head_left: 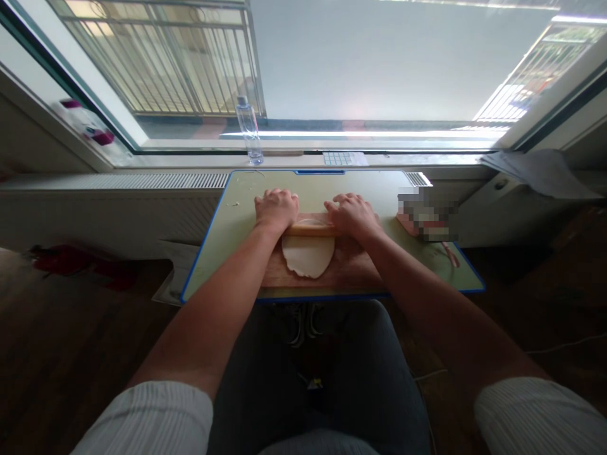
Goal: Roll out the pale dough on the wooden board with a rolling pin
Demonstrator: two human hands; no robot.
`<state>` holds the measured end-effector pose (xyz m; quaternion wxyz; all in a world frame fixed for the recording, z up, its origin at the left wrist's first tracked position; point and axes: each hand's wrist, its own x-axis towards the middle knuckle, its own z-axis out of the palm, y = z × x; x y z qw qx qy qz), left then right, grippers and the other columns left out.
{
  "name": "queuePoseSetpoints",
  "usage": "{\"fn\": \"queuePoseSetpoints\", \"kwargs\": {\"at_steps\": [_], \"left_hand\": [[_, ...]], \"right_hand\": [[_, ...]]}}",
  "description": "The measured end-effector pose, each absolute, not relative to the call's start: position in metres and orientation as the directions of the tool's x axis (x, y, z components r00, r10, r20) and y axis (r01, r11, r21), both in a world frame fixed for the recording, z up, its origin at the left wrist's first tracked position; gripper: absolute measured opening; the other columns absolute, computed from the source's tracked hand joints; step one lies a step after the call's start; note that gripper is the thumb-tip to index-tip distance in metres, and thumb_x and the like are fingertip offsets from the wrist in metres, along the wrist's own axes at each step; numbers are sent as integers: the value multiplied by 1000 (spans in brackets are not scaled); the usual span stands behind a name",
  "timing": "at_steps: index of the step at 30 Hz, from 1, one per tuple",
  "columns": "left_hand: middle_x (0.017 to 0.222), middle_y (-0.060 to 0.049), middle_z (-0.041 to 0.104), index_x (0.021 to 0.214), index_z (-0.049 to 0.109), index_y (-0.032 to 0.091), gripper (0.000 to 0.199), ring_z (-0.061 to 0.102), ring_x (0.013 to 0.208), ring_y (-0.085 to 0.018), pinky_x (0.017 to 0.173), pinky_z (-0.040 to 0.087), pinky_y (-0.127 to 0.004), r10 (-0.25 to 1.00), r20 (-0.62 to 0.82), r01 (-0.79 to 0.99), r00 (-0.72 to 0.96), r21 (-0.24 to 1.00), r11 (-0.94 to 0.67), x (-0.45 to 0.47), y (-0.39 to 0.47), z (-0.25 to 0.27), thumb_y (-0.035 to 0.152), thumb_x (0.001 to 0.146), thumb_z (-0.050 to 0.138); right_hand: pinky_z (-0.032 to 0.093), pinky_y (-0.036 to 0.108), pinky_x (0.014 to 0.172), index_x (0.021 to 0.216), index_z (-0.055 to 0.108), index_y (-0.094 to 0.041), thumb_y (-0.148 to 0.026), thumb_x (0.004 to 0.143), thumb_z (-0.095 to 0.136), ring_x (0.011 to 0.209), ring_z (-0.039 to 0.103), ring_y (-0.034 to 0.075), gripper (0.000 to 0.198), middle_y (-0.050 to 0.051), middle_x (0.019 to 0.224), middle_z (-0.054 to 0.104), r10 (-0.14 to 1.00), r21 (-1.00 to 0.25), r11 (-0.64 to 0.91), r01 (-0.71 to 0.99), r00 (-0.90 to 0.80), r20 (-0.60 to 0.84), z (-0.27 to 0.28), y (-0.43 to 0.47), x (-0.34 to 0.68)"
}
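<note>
A wooden rolling pin [313, 231] lies crosswise over a flat, pale sheet of dough [308, 256]. My left hand [277, 207] is closed over the pin's left end, and my right hand [351, 213] over its right end. Most of the dough shows on the near side of the pin, with an uneven lower edge; a smaller part shows beyond it. Under the dough is a reddish-brown wooden board [351, 268], which rests on a small pale green table [227, 234] with a blue rim. Both pin ends are hidden by my hands.
A clear bottle [250, 133] stands on the windowsill behind the table, left of a small gridded card [339, 158]. At the table's right lies a partly blurred-out item [427, 215]. Papers [545, 174] lie at the far right. Dough scraps [233, 203] dot the table's left side.
</note>
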<state>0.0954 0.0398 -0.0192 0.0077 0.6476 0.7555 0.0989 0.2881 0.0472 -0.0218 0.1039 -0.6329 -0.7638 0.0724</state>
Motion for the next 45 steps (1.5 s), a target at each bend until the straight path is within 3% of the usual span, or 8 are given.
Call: {"fn": "queuePoseSetpoints", "kwargs": {"at_steps": [15, 30, 38, 45], "left_hand": [[140, -22, 73, 130, 77, 18, 55, 60, 135, -39, 116, 41, -61, 980, 111, 974, -165, 173, 144, 93, 74, -24, 35, 105, 32], [150, -20, 66, 146, 69, 24, 54, 53, 143, -42, 117, 40, -63, 979, 116, 963, -165, 232, 135, 90, 93, -28, 42, 107, 35], [150, -21, 65, 139, 70, 23, 50, 55, 143, -40, 118, 41, -60, 988, 107, 975, -114, 203, 91, 94, 65, -21, 41, 106, 38], [158, -19, 60, 144, 66, 23, 54, 55, 145, -38, 121, 42, -60, 997, 33, 983, -73, 169, 67, 94, 40, -21, 48, 106, 38]], "right_hand": [[45, 51, 114, 141, 73, -16, -55, 110, 43, 133, 62, 38, 58, 21, 143, 70, 986, -221, 154, 963, -137, 91, -23, 78, 284], [45, 51, 113, 143, 72, -17, -58, 111, 41, 134, 60, 38, 60, 21, 144, 69, 991, -213, 129, 969, -120, 54, -25, 97, 283], [29, 73, 123, 149, 65, -18, -62, 110, 39, 147, 49, 43, 65, 22, 159, 60, 998, -268, 65, 961, -67, 0, -25, 74, 287], [26, 68, 129, 158, 57, -17, -69, 108, 38, 156, 40, 41, 75, 20, 169, 50, 998, -294, 24, 955, -41, -51, -17, 41, 289]]}}
